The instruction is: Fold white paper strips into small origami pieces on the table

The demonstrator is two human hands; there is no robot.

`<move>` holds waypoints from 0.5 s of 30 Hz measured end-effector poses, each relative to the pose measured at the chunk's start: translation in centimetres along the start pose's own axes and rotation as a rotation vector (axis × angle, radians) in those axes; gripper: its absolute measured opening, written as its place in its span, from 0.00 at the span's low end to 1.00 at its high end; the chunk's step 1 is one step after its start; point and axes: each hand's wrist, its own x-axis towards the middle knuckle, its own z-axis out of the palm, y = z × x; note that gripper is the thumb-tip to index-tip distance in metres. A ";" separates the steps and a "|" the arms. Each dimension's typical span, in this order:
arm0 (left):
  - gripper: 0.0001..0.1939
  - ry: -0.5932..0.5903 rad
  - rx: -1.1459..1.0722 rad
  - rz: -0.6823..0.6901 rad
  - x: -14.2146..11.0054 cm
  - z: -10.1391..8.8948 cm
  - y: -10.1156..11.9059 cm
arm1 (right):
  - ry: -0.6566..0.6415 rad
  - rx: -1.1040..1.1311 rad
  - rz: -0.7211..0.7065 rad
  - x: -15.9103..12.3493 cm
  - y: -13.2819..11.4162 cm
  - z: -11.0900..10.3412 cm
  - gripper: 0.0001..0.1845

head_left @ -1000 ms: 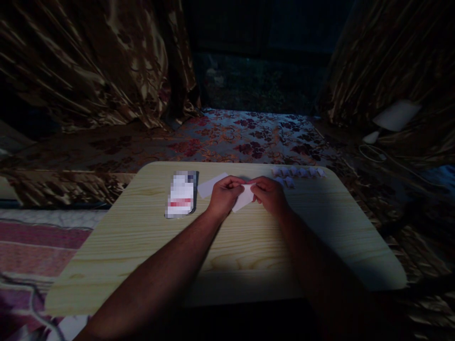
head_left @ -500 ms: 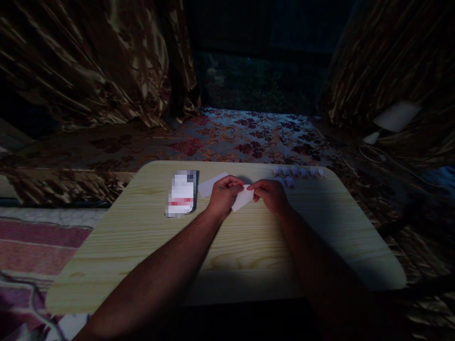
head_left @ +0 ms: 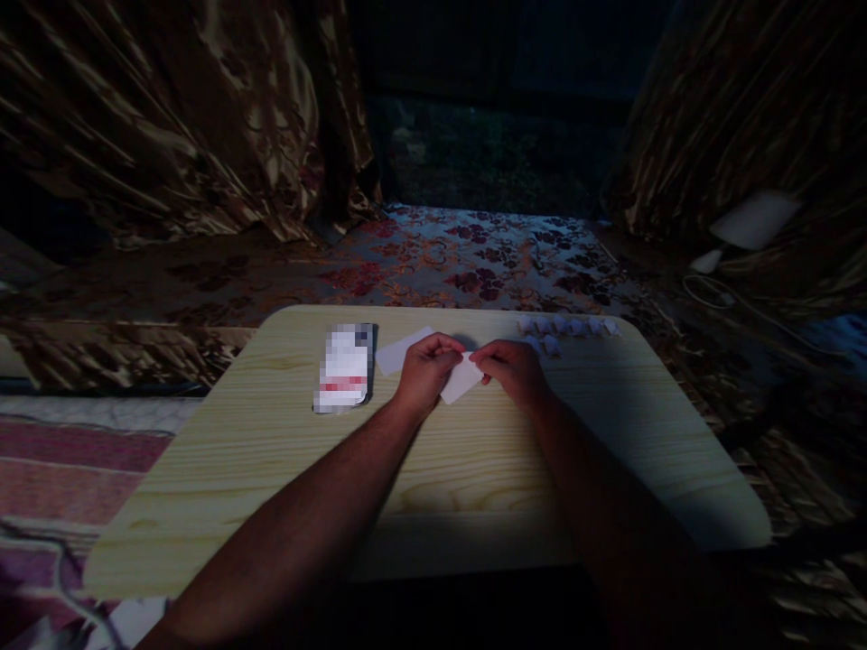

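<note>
A small white piece of paper (head_left: 461, 379) is held between both my hands above the middle of the table. My left hand (head_left: 428, 368) pinches its upper left part with thumb and fingers. On its upper right edge, my right hand (head_left: 513, 368) closes in a pinch, fingertips close to those of the left. Just behind my left hand lies a flat white sheet of paper (head_left: 401, 352), partly covered by that hand. Beyond my right hand, several small folded white paper pieces (head_left: 569, 327) sit in two rows near the far edge.
A wood-grain table (head_left: 271, 469) with rounded corners stands before me. On its left lies a blurred white item with a red band (head_left: 343, 370). Past the table are a flowered cloth (head_left: 474, 253), brown curtains (head_left: 257, 117) and a small white lamp (head_left: 755, 219) at the right.
Almost nothing differs. My right hand's fingers have shifted slightly on the paper's upper right edge; both hands still pinch it in the same place.
</note>
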 end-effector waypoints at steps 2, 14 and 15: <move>0.09 -0.039 0.005 0.001 0.0 -0.1 0.0 | -0.004 -0.038 -0.002 0.0 0.0 0.0 0.08; 0.18 0.018 -0.081 0.033 0.3 -0.3 -0.2 | -0.026 -0.008 0.124 0.1 -0.5 0.3 0.10; 0.17 0.009 -0.059 0.033 0.2 -0.2 -0.2 | -0.007 -0.038 0.125 0.2 -0.4 0.3 0.09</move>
